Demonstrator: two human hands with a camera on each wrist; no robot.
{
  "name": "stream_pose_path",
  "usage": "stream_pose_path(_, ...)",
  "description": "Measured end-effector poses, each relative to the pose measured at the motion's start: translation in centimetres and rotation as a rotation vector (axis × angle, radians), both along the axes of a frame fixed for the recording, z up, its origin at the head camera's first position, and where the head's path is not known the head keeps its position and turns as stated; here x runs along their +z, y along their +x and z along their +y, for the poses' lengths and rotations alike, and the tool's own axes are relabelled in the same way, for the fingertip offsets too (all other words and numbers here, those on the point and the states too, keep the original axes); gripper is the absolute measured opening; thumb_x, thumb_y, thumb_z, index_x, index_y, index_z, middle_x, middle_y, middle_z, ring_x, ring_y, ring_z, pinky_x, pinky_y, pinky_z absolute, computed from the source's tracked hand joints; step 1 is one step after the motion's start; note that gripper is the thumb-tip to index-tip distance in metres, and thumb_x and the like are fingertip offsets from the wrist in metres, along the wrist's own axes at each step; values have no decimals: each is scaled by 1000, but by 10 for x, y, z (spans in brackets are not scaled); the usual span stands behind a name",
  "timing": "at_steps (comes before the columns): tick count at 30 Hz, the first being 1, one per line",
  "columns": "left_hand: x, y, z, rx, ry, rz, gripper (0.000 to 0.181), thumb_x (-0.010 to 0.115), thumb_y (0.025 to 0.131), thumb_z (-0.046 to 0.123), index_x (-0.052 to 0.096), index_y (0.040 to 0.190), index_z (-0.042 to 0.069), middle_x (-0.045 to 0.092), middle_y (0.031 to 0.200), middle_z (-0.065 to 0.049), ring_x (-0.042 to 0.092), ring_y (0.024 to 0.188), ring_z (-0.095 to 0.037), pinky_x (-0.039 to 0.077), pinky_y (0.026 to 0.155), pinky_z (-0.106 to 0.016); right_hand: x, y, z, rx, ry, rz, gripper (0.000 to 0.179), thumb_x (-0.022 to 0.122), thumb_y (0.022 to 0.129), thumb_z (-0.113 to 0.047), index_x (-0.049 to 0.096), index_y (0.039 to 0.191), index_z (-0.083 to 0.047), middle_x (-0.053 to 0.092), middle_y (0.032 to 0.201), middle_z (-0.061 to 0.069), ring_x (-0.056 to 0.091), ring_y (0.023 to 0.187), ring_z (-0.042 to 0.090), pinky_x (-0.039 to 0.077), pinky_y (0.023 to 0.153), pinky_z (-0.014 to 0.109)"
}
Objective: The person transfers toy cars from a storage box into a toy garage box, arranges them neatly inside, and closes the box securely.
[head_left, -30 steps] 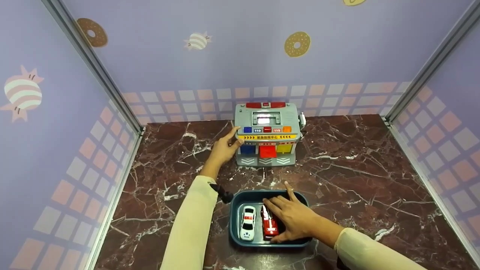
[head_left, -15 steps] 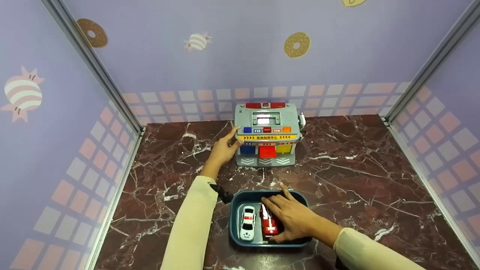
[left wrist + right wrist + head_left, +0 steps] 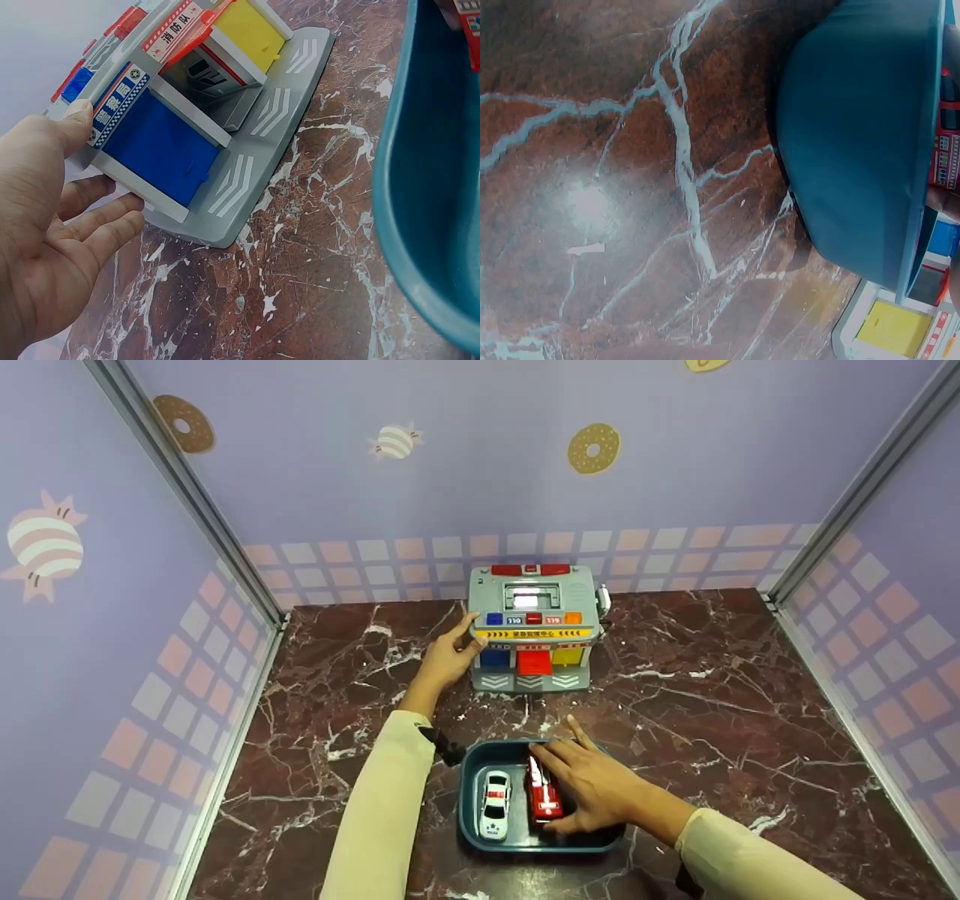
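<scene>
My right hand (image 3: 596, 791) is holding the red toy vehicle (image 3: 545, 795) lengthwise, my thumb at its near end and my fingertips about its far end, with my index finger pointing out over the far rim of the blue-green tray (image 3: 525, 849). The vehicle is within the tray's outline, right of the middle; I cannot tell whether it touches the bottom. To its left, a small gap apart and nearly parallel, a white toy police car (image 3: 494, 808) with a red band across its roof rests in the tray. Farther from me, my left hand (image 3: 448, 660) grips the left front corner of the grey toy station (image 3: 533, 635), thumb over the front edge of the roof and the other fingers, loosely bent, along the side wall. The blue door (image 3: 161, 146) nearest that hand and the yellow door (image 3: 247, 34) at the far end are down, while the red door (image 3: 535, 663) between them is swung up, its bay showing. A pale handset (image 3: 604, 600) hangs on the station's right side. Station and tray are well apart on the veined red-brown table (image 3: 712, 735), the tray nearer me.
</scene>
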State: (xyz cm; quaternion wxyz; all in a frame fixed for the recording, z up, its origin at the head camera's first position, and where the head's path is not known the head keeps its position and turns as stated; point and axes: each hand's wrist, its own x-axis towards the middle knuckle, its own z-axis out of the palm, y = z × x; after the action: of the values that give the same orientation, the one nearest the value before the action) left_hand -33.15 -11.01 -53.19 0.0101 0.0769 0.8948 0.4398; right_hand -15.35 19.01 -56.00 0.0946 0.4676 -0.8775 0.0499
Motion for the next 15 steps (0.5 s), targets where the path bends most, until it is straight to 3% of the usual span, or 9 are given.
stream_pose_path(8, -1, -2, -1, 1, -14, -15, 65, 72, 107, 50, 50, 167, 36, 71, 148, -21, 67, 138, -46, 49, 121, -63, 1, 1, 4, 12, -15, 19, 119, 80, 80, -83, 52, 158, 2, 67, 135, 9, 67, 127, 22, 33, 129, 71)
stream_pose_path(15, 6, -4, -3, -23, -18, 2, 66, 73, 105, 52, 53, 166, 34, 63, 157, -22, 63, 143, -47, 48, 122, -62, 6, 2, 7, 9, -8, -1, 118, 80, 81, -82, 50, 161, 0, 66, 142, 10, 66, 134, 25, 32, 130, 70)
